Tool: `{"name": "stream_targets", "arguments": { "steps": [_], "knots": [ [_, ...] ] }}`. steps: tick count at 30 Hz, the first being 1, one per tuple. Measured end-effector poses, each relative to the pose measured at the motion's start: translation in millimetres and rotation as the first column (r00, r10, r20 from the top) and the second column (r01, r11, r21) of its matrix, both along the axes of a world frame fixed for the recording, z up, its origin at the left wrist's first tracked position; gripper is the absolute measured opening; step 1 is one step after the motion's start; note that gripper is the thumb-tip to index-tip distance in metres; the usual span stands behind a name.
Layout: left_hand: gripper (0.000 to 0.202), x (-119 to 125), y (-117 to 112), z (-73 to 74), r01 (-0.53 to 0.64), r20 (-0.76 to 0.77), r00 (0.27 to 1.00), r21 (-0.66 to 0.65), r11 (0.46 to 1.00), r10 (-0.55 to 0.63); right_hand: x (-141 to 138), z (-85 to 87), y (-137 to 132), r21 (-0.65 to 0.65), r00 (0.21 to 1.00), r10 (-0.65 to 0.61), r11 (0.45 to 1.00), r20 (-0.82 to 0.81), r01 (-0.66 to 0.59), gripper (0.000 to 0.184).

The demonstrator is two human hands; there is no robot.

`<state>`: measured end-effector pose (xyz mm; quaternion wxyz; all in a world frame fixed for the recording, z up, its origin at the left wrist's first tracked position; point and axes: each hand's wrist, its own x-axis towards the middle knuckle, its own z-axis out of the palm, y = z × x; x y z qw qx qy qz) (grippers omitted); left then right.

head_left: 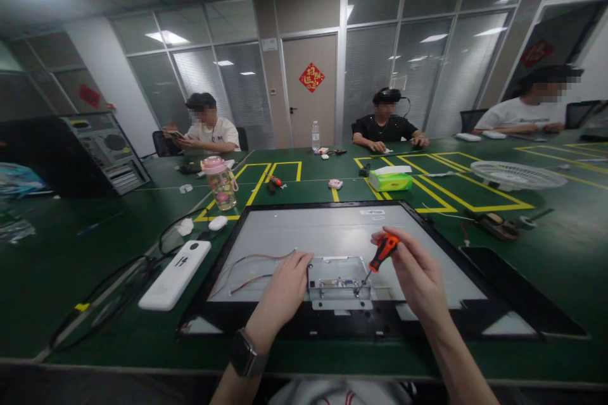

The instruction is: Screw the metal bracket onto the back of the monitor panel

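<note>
An opened flat display panel (285, 224) with a black frame lies on the green table before me. On its near middle sits a metal bracket (332, 304) with a row of connector ports. My right hand (418, 269) is closed round the handle of an orange-and-black screwdriver (384, 253). The screwdriver slants down to the left, its tip at the bracket's right end by the ports. My left hand (289, 281), with a watch on the wrist, grips the bracket's left side; its fingertips are partly hidden. Thin wires (254, 257) run out left of the bracket.
Left of the panel lie a white power bank (175, 275), a black cable (111, 291) and a pink-lidded bottle (221, 183). A dark flat panel (522, 291) is at the right, near a white fan grille (517, 174). Beyond stands a green tissue pack (392, 180); several people sit across.
</note>
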<state>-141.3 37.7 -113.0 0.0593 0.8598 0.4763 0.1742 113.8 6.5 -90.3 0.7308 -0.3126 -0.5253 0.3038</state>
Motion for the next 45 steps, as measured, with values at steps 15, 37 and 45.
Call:
{"name": "stream_targets", "arguments": {
  "steps": [15, 37, 45],
  "knots": [
    [0.048, 0.3, -1.5, 1.4, 0.015, 0.014, 1.0, 0.013, 1.0, -0.015, -9.7, 10.5, -0.4, 0.085, 0.996, 0.071, 0.994, -0.056, -0.066, 0.012],
    [0.048, 0.0, -0.1, -1.2, 0.014, 0.014, 1.0, 0.035, 0.999, -0.014, -13.5, 12.3, -5.1, 0.082, 0.994, 0.092, 0.992, 0.061, -0.097, 0.012],
    [0.048, -0.1, 0.6, -3.7, 0.002, 0.014, 1.0, 0.048, 0.999, -0.003, -21.6, 25.3, -7.3, 0.017, 0.968, 0.147, 0.988, 0.202, -0.154, 0.021]
  ]
}}
